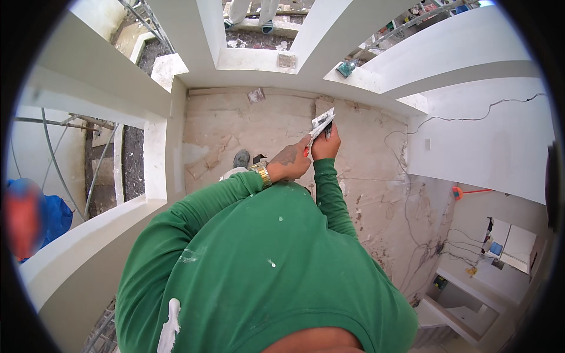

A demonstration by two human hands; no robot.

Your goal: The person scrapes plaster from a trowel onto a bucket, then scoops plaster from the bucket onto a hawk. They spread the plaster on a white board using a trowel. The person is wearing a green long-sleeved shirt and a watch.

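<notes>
In front of my chest, both hands are close together. My left hand [289, 163], with a gold watch [261, 173] on its wrist, is closed on a putty knife with a red handle [306, 151]. The knife's blade reaches up against a trowel [322, 122] smeared with white compound. My right hand [327, 144] is closed round the trowel's dark handle, partly hidden behind the blade. White splashes mark my green sleeves and shirt. Below my left forearm, a grey shoe [241, 158] stands on the floor.
Sheets cover the dusty floor [223, 126]. White framed openings surround it ahead and left; a green object [346, 69] sits on one sill. Beyond another, a person's legs [252, 12] show. A loose cable [406, 200] trails along the right wall. Metal poles [94, 176] stand at left.
</notes>
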